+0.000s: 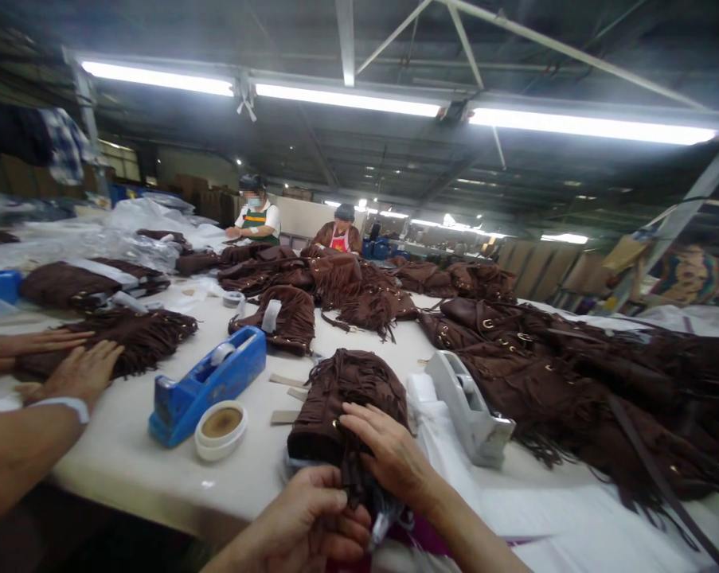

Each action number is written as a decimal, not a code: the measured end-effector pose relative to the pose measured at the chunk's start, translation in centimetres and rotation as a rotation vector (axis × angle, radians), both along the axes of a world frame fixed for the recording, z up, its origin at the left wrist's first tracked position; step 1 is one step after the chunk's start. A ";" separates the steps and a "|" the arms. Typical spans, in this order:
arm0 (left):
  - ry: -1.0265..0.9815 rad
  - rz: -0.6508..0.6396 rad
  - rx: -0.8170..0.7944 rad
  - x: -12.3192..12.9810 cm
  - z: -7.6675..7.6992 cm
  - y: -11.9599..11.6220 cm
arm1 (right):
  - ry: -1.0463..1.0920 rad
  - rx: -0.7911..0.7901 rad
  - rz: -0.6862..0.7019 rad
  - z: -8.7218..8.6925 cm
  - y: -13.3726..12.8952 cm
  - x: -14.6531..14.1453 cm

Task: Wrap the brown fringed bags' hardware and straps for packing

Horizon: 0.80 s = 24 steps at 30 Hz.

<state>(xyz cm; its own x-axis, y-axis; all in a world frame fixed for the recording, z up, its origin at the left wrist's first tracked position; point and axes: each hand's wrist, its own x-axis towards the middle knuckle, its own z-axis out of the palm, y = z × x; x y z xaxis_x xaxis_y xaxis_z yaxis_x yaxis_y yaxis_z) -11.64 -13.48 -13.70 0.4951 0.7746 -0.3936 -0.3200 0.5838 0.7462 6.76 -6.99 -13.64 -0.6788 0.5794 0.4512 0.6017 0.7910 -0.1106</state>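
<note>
A dark brown fringed bag lies on the white table in front of me, with grey strips sticking out on its left side. My left hand, at the bottom centre, has its fingers curled round a dark strap or tassel at the bag's near edge. My right hand rests on the bag's right front with its fingers extended, beside a small gold fitting. Clear plastic shows beneath the bag, partly hidden by my hands.
A blue tape dispenser and round white container stand left; a grey dispenser stands right. Brown bags are piled right and behind. Another person's hands press a fringed bag at left. Two people are across the table.
</note>
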 end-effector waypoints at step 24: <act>0.556 0.175 0.520 3.2 -1.7 0.7 | 0.094 0.027 -0.180 -0.8 0.8 -0.7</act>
<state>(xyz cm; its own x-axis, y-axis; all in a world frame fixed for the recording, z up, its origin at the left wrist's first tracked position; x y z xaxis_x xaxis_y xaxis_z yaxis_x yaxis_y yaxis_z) -8.45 -12.80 -15.37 0.1852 0.9762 -0.1129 0.1264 0.0903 0.9879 6.02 -6.24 -14.45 -0.5195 0.6743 0.5248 0.7213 0.6753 -0.1536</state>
